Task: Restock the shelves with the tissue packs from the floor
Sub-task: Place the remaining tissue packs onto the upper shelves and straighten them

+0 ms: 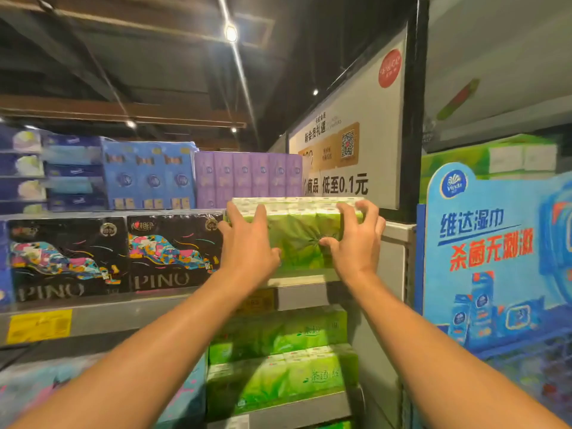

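both hands pressed flat on near face of green tissue pack [297, 233], on upper shelf [305, 280], right of black pino packs [176, 252], below wall sign [346, 150]. left hand [247, 246] fingers spread open, palm on pack's left part; right hand [356, 243] fingers curled loosely over top right edge, not clamped. pack's long axis ran left-right, printed face toward near side. best push: even pressure both sides, slide straight far until flush. back clearance probably tight; hidden.
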